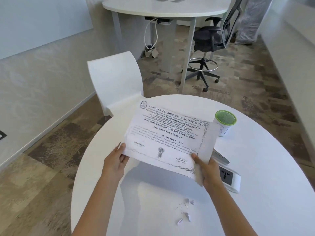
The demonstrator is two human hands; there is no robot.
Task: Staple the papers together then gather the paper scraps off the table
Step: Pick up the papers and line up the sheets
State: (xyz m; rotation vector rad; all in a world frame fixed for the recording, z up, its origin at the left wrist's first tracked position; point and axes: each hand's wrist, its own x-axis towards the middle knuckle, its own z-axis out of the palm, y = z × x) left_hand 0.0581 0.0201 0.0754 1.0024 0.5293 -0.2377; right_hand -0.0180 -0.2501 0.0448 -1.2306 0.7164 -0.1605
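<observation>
Both my hands hold a stack of printed papers (167, 138) up above the round white table (255, 210); the top sheet is a certificate with black text. My left hand (117, 159) pinches the stack's near left corner. My right hand (207, 169) grips the near right corner, thumb on top. Several small white paper scraps (185, 211) lie on the table below the papers, near me. A silver stapler (220, 157) lies on the table to the right, partly hidden behind the papers and my right hand.
A white cup with a green rim (225, 122) stands at the table's far right. A white power socket box (229, 178) lies beside my right hand. A white chair (115, 82) stands beyond the table; farther off are another white table (167, 9) and a black office chair (209, 41).
</observation>
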